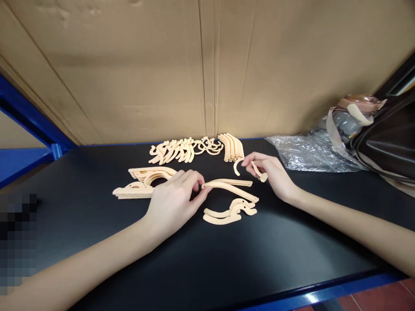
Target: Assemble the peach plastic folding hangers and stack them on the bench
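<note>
Between my left thumb and fingers is the end of a long, curved beige plastic hanger arm (231, 188); my left hand (178, 198) is closed on it. A second arm (241, 182) lies right behind that one. My right hand (264, 170) is closed around small beige hanger hooks, one hook (237, 166) curving out to the left of the fingers. Part of what it holds is hidden by the fingers. Two wavy beige pieces (223, 219) lie just in front. Left of my left hand sits a stack of beige hanger pieces (132, 191), partly covered by the hand.
At the back of the black tabletop (201, 268) lie a row of wavy pieces (175, 151), a heap of hooks (210, 146) and a bundle of arms (231, 147). Clear plastic wrap (301, 151), a strapped bottle (346, 121) and a dark bag (389, 134) occupy the right. Cardboard (145, 77) stands behind.
</note>
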Tool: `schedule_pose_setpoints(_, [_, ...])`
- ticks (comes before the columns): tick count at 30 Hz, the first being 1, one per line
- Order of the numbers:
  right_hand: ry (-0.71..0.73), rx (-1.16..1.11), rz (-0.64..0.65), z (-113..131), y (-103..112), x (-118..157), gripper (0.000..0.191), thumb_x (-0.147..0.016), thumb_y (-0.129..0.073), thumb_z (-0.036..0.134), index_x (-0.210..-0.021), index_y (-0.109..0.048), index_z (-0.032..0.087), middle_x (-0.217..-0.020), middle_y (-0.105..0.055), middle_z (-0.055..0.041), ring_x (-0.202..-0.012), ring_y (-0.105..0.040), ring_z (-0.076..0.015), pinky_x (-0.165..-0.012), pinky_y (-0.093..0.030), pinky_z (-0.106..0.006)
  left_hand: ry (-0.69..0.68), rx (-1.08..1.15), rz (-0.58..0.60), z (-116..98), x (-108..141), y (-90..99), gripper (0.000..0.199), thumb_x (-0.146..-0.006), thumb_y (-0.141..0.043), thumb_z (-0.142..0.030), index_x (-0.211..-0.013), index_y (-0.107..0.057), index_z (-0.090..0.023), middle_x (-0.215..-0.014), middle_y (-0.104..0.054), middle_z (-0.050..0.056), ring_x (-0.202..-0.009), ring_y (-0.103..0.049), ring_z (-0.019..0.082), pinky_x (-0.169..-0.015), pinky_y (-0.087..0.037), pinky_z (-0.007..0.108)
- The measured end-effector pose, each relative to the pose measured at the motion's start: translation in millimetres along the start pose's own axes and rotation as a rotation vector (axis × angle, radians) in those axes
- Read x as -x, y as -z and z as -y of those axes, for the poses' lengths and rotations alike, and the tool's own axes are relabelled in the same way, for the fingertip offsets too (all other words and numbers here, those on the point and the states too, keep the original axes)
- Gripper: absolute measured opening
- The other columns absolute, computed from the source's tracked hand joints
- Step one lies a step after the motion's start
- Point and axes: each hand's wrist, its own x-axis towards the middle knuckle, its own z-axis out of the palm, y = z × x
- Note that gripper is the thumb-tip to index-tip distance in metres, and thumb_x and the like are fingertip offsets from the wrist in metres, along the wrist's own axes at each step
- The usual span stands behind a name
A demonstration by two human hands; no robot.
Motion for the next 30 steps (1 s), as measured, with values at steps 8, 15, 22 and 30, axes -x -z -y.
schedule_pose_setpoints(8, [-0.017,-0.009,0.039,-1.1,-1.7,0.2,0.019,-0.082,-0.04,0.02,-0.081,-0.059,0.018,-0.064,-0.049,0.0019,-0.058,-0.042,-0.0125,-0.056,-0.031,-0.027,0.281,0.77,0.043,1.0,-6.6,6.8,0.018,-0.092,-0.049,-0.038,-0.09,-0.05,-0.021,-0.076,-0.057,-0.002,-0.062,-0.053,0.01,-0.055,-0.042,0.022])
schedule_pose_setpoints(15, [-0.107,-0.051,0.128,4.8,-7.3,5.9,0.012,-0.083,-0.051,0.026,-0.088,-0.06,0.02,-0.072,-0.049,0.0027,-0.059,-0.039,-0.0102,-0.054,-0.029,-0.025,0.409,1.354,0.261,-8.9,-9.0,8.8,0.011,-0.094,-0.048,-0.03,-0.092,-0.046,-0.019,-0.085,-0.066,0.005,-0.075,-0.062,0.014,-0.069,-0.055,0.028])
schedule_pose_setpoints(22, [-0.091,-0.119,0.249,7.8,-11.4,7.6,0.004,-0.084,-0.057,0.021,-0.087,-0.055,0.02,-0.077,-0.052,0.0036,-0.064,-0.047,-0.0081,-0.057,-0.036,-0.023,0.544,1.294,0.394,-11.8,-7.3,11.5,0.021,-0.093,-0.047,-0.038,-0.103,-0.049,-0.02,-0.077,-0.057,-0.001,-0.052,-0.058,0.011,-0.04,-0.047,0.021])
schedule_pose_setpoints(30, [-0.062,-0.088,0.263,7.0,-11.9,12.0,0.011,-0.085,-0.063,0.027,-0.09,-0.059,0.019,-0.074,-0.058,0.0021,-0.063,-0.054,-0.0085,-0.052,-0.042,-0.02,0.113,0.488,0.28,-19.1,8.7,15.6,0.021,-0.094,-0.042,-0.029,-0.105,-0.058,-0.021,-0.064,-0.056,-0.005,-0.051,-0.05,0.008,-0.049,-0.037,0.02])
